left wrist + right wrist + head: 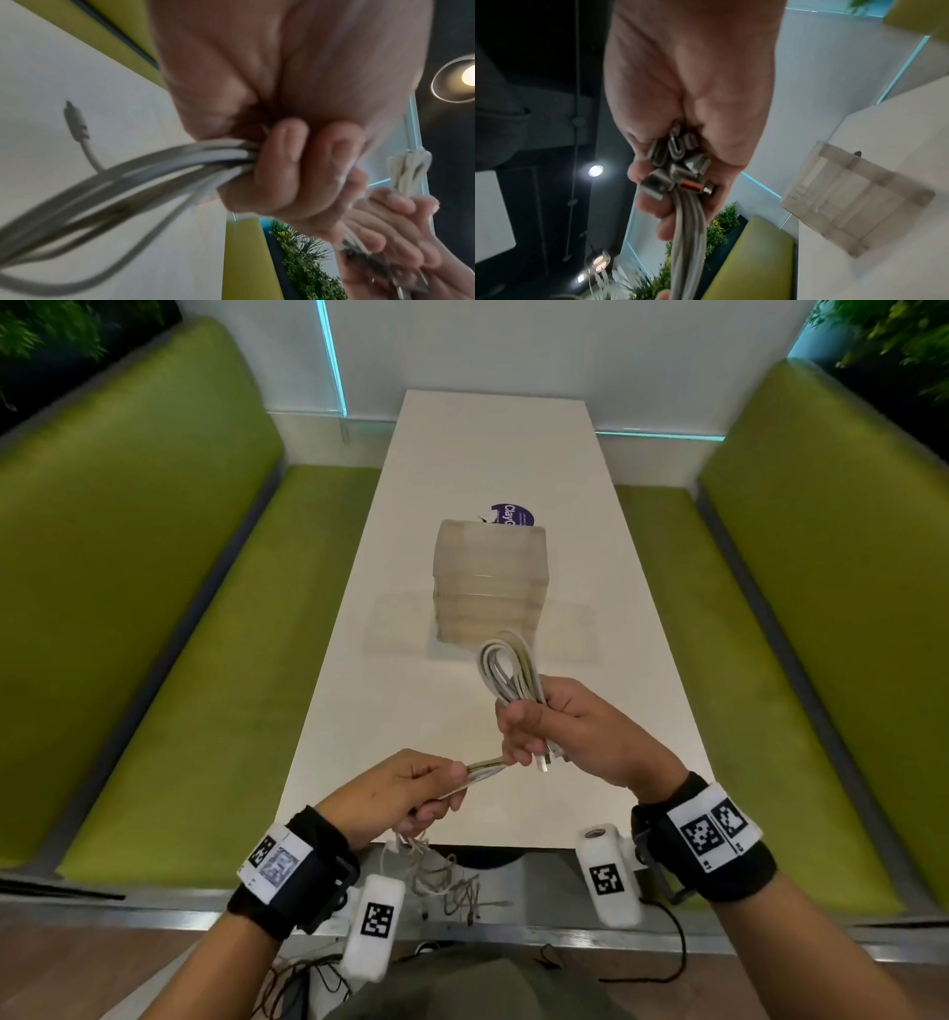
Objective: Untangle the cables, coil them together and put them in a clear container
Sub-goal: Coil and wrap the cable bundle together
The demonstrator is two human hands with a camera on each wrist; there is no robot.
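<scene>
Nearest us, our left hand (405, 788) pinches the straight run of the cables (511, 675), their loose tails hanging below the near table edge. Our right hand (560, 731) is closed round the coil's waist, plug ends (677, 162) bunched in the palm and the loop standing up toward the far side. We judge the bundle light, soft and springy; hold it at the waist or the loops may splay. On the white table (616, 588), just beyond the coil, stands the clear container (488, 580), and nothing lies between. Green benches (154, 608) flank left and right.
</scene>
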